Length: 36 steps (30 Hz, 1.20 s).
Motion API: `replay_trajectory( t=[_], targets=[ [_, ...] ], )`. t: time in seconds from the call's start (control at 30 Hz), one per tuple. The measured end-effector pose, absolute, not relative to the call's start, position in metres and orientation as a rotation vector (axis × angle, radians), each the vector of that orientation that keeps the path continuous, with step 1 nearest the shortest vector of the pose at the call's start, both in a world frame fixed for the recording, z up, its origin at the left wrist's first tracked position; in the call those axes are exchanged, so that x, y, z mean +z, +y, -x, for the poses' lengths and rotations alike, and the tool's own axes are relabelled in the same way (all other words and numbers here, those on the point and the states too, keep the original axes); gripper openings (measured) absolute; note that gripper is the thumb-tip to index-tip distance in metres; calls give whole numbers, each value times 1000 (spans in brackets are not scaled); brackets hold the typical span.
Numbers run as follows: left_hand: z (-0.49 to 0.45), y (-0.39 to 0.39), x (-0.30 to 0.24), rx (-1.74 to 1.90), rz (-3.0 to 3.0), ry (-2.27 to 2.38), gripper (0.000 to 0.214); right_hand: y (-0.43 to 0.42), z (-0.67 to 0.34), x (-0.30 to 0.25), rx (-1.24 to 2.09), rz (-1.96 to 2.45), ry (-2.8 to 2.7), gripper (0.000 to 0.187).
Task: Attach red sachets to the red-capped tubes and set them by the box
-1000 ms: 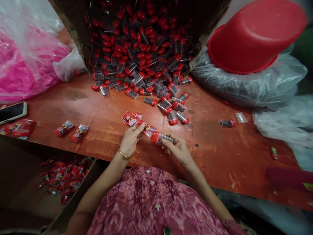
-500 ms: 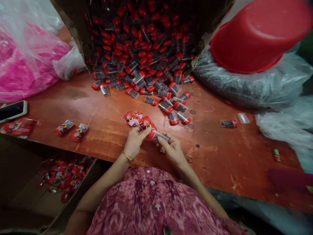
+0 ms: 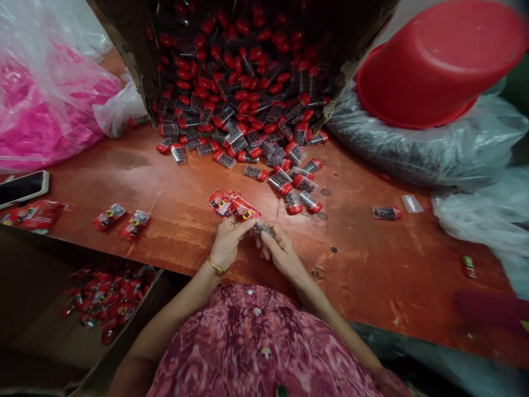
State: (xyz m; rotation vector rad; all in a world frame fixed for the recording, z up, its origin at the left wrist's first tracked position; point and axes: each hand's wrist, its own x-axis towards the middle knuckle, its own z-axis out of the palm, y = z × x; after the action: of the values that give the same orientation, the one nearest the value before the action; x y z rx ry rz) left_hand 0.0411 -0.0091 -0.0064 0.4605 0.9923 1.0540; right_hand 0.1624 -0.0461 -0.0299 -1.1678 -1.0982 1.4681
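Note:
My left hand pinches a red printed packet by its near end, over the front part of the wooden table. My right hand is closed on a small clear box with dark pieces, pressed against the packet's mouth; its red cap is hidden. Two or three more red packets lie just beyond the left hand. A heap of red-capped clear boxes spills from a tipped cardboard carton at the back.
A pink-filled plastic bag sits back left, a phone at the left edge. Filled red packets lie left; a carton of them stands below. A red basin rests on plastic bags right. One box lies apart.
The right hand has pushed the clear box leftward into the red packet; its red cap, visible before, is now hidden. Both hands have drawn together.

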Motion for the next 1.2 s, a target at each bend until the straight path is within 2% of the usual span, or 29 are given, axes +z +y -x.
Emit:
replay_trajectory(
  t=[0.23,0.4,0.6,0.7,0.83,0.97,1.03,1.1,1.2],
  targets=[
    [-40,-7,-8,1038,-531,968,29,-41,-164,-25,1350,1191,-1215,24],
    [-40,-10,-9,1080,-492,997,37,-44,-155,-22,1496,1124,-1078,34],
    [-48,-14,-10,982,-470,911,41,-36,-149,-30,1428,1241,-1031,42],
    [-43,-14,-7,925,-354,877,36,-27,-149,-37,1191,1374,-1171,47],
    [-20,-15,-5,765,-287,935,26,-12,-153,-34,708,1441,-1675,42],
    [20,-5,-5,954,-180,1076,9,17,-168,-24,213,1545,-1941,42],
    [43,6,-6,1238,-64,1136,20,34,-180,-25,0,1748,-1905,40],
    [60,16,-8,1540,7,1155,30,46,-190,-30,-95,1883,-1909,30],
    [66,22,-11,1673,-45,1173,41,49,-200,-41,-70,1839,-2054,34]
  ],
)
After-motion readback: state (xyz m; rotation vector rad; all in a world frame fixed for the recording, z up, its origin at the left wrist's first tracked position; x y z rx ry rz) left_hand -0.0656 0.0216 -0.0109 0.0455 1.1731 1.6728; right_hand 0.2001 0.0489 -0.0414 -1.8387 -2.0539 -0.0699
